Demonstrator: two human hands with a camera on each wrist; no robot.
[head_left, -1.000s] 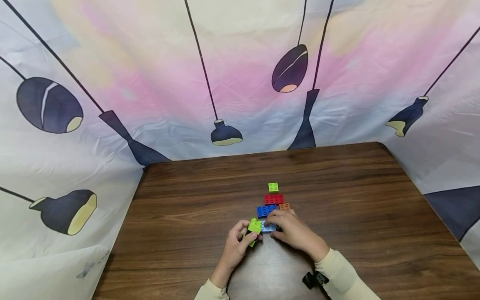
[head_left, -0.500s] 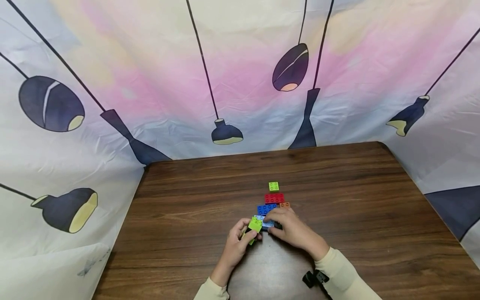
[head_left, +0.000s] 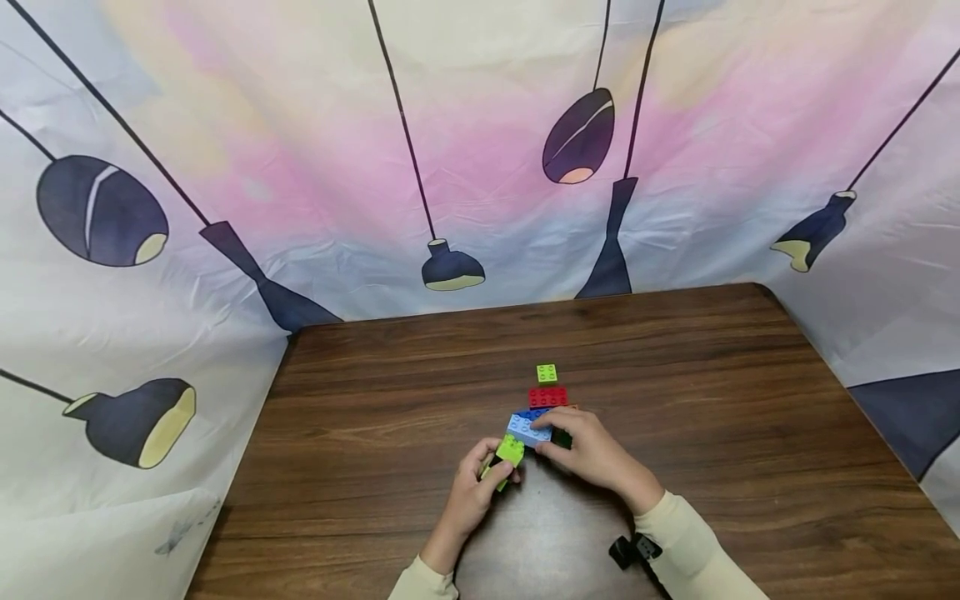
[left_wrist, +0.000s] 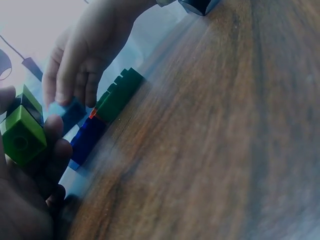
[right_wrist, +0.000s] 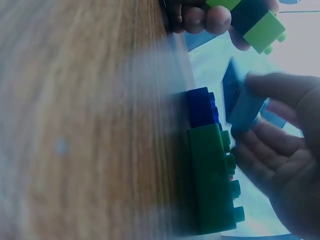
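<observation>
My left hand (head_left: 468, 498) holds a small stack of toy building bricks, lime green at both ends (right_wrist: 264, 32) with a dark brick (right_wrist: 250, 15) between them. My right hand (head_left: 592, 457) pinches a light blue brick (head_left: 527, 430) between thumb and fingers, tilted and raised above the table in the right wrist view. In the head view the light blue brick sits right beside the lime end of the stack. Below the right hand lie a dark green brick (right_wrist: 212, 180) and a dark blue brick (left_wrist: 89, 140); the head view shows both only partly.
Beyond the hands, a red brick (head_left: 548, 397) and a small lime green brick (head_left: 547, 372) lie on the brown wooden table (head_left: 360, 433). An orange brick is mostly hidden behind the right hand. A printed cloth (head_left: 495, 167) hangs behind the table.
My right hand has lifted the light blue brick off the table and moved it slightly forward, so it now covers part of the dark blue one. The left hand has barely moved.
</observation>
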